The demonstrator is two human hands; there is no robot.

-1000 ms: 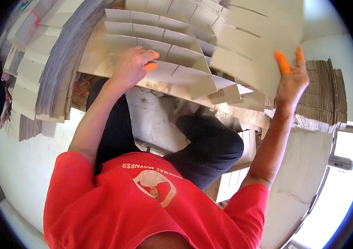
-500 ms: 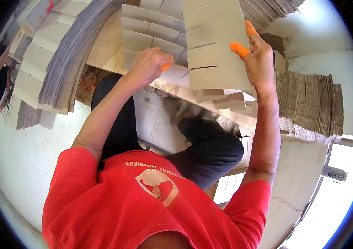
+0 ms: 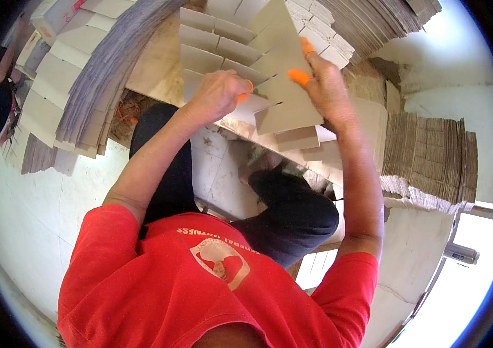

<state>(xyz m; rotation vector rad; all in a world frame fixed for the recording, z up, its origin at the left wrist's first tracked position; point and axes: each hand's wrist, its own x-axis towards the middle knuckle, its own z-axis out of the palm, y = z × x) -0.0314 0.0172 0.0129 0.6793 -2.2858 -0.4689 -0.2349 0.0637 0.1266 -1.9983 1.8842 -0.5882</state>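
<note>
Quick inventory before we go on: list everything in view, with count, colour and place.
slotted cardboard sheet: one, tan, held up in the right hand above the grid.
cardboard divider grid: one, tan, partly assembled, ahead of both hands.
flat cardboard stacks: several, grey-brown; one at left, one at top right, one at right.
floor: white tile, lower left.
orange finger covers: at least three, on fingertips of both hands.
red shirt: one, bottom centre.
dark trousers: one pair, centre.
left hand: resting on the grid.
right hand: gripping the sheet.
</note>
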